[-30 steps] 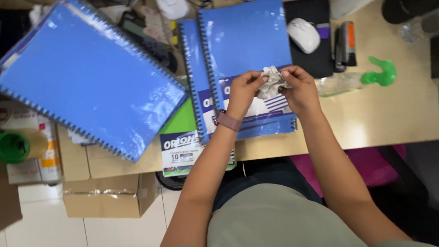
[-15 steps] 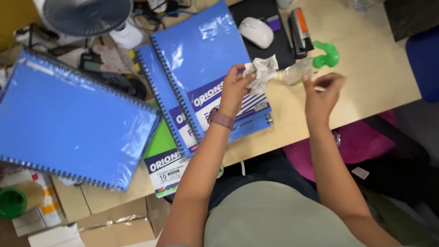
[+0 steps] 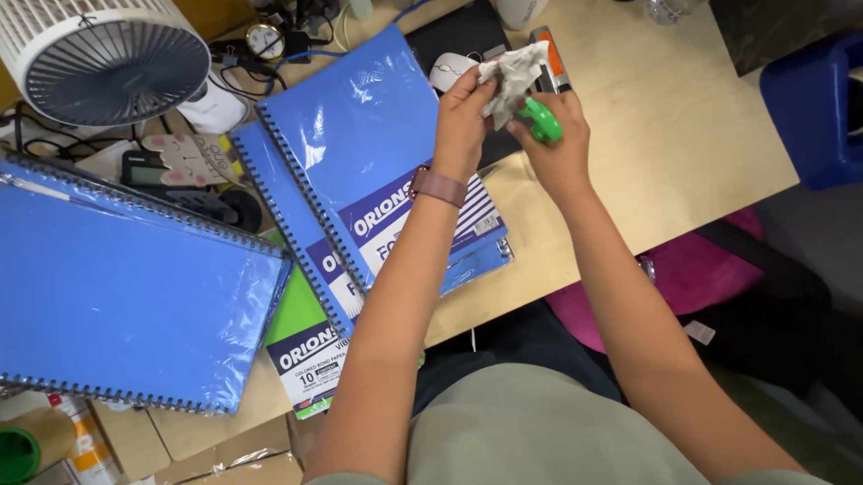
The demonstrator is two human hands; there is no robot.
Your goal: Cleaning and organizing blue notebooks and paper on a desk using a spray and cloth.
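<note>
Left hand (image 3: 464,104) raised over counter (image 3: 654,136), fingers pinched shut on crumpled white tissue (image 3: 512,75). Right hand (image 3: 555,146) closed around green spray trigger (image 3: 539,118), bottle body hidden in grip. Tissue touching trigger head; both held above far edge of blue spiral notebook (image 3: 377,161), just beside white mouse (image 3: 450,71). Band on left wrist. 2nd blue notebook (image 3: 114,295) well apart at left; white desk fan (image 3: 97,48) behind it; blue tape dispenser (image 3: 827,106) at right
</note>
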